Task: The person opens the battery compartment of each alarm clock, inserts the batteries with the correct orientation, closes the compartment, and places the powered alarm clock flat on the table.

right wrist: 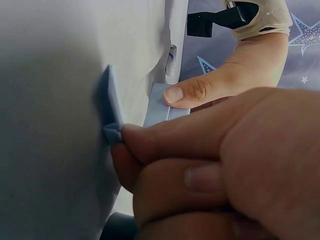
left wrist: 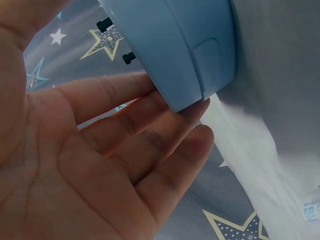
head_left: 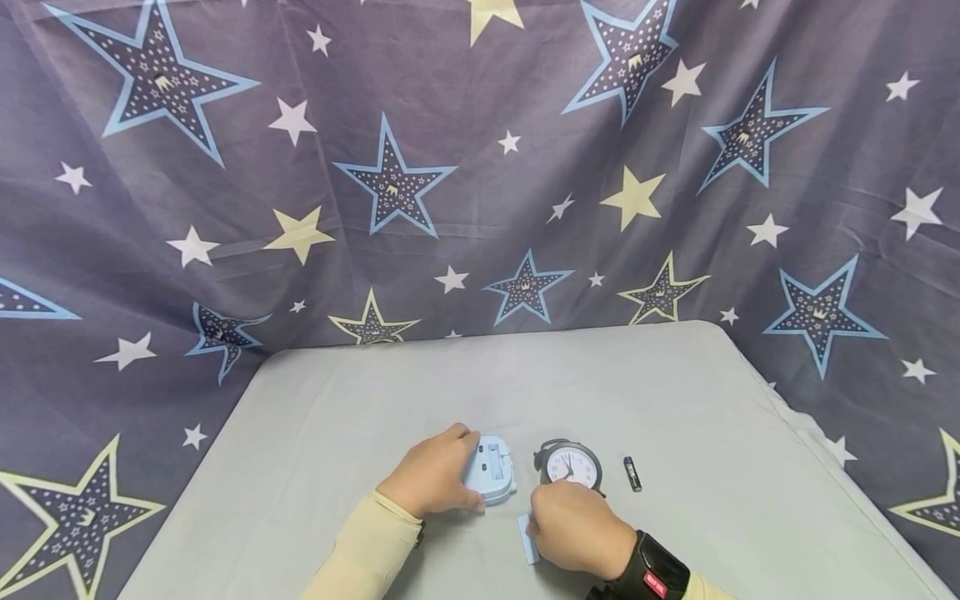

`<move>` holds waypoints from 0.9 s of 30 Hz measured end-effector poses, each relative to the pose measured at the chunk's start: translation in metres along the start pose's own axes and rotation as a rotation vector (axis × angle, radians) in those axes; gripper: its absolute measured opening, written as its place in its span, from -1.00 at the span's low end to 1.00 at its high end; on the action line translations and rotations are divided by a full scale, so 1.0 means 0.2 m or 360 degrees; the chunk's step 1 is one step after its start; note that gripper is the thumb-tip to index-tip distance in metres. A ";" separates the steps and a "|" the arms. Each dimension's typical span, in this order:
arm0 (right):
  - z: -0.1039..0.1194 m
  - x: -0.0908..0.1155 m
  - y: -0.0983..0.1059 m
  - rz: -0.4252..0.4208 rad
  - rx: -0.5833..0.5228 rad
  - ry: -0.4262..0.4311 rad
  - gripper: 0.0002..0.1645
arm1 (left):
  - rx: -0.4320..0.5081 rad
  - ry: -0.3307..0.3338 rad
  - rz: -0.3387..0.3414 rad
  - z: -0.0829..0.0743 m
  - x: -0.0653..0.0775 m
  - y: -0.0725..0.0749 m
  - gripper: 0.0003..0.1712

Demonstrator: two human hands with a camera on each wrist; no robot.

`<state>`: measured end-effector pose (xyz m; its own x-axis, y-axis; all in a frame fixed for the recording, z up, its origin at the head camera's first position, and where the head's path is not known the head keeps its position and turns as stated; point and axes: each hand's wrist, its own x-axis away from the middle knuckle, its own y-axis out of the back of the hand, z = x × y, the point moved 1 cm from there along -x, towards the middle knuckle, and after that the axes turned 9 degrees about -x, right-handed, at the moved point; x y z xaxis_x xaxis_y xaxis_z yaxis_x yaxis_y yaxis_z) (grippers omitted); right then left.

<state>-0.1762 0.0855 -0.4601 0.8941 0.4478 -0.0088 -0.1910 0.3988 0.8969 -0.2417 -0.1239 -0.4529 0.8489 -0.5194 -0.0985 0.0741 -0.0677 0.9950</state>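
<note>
In the head view a light blue clock (head_left: 491, 477) lies face down on the table, its open battery slot facing up. My left hand (head_left: 433, 473) holds it by its left side, thumb at the near edge and fingers at the far edge. Two black knobs stick out of the clock's back (left wrist: 170, 50) in the left wrist view. Between thumb and forefinger my right hand (head_left: 576, 527) pinches a small light blue battery cover (right wrist: 114, 100), seen close over the table. Just beyond this hand stands a black alarm clock (head_left: 573, 465) with a white dial, partly hidden by it.
A black battery (head_left: 632, 474) lies to the right of the black clock. Pale grey cloth covers the table (head_left: 360, 400), and a dark star-patterned curtain (head_left: 465, 208) hangs behind it and at its sides.
</note>
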 end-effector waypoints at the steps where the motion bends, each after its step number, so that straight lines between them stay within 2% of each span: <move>1: 0.00 0.00 0.00 -0.0002 0.0001 0.0000 -0.65 | -0.0001 -0.0001 0.0000 0.00 0.00 0.00 0.16; 13: 0.00 -0.01 0.01 -0.0087 0.0019 -0.0009 -0.59 | 0.0011 0.0004 0.0017 0.00 0.01 0.01 0.16; 19: 0.00 -0.03 0.02 -0.0150 0.0008 0.0034 -0.69 | 0.0010 0.0009 0.0024 -0.01 0.01 0.01 0.16; 27: 0.01 -0.03 0.02 -0.0156 -0.0025 0.0043 -0.76 | 0.0011 0.0008 0.0026 0.00 0.00 0.00 0.17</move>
<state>-0.1822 0.0824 -0.4556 0.8975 0.4276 -0.1081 -0.1100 0.4543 0.8840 -0.2412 -0.1236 -0.4520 0.8526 -0.5161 -0.0824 0.0567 -0.0654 0.9962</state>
